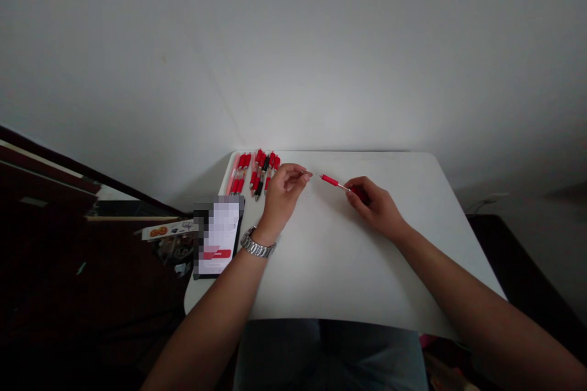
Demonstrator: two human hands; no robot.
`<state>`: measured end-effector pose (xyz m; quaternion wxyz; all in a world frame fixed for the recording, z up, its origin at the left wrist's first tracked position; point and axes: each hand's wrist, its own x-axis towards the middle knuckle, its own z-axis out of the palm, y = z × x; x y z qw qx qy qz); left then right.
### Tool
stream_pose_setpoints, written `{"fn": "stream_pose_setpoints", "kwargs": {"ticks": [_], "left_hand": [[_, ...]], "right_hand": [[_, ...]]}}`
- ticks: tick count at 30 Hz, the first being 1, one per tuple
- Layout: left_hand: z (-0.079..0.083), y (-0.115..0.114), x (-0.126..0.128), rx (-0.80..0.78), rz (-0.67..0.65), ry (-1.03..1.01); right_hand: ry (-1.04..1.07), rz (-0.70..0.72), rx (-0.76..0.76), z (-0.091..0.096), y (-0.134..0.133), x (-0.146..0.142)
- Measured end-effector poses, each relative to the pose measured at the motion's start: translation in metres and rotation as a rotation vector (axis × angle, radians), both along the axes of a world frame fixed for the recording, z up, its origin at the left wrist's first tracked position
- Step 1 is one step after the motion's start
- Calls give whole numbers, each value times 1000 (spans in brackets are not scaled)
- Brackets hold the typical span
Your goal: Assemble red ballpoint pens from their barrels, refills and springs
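- Gripping a red pen [331, 181], the right hand [372, 203] is clamped round its rear end, tip pointing left, over the table [330, 256].
- Left hand [284, 188] sits just off that tip, thumb and forefinger pinched together. Whether they nip anything is too small to tell.
- Pen pile [255, 172] lies at the far left corner, just beyond the left hand.
- Phone [220, 233] rests on the left edge.

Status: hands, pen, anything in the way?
Right hand grips pen. Left hand pinched just off its tip. Pen pile, phone sit left, outside the hands.
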<state>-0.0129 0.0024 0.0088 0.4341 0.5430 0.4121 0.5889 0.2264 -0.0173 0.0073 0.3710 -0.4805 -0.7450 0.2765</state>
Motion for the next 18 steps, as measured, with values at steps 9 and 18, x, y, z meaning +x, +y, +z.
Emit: {"fn": "stream_pose_setpoints", "kwargs": {"ticks": [9, 18], "left_hand": [[-8, 2, 3, -49, 16, -166], [-9, 2, 6, -93, -40, -256]], "right_hand": [[-19, -1, 8, -3, 0, 2], [-39, -5, 12, -3, 1, 2]]}}
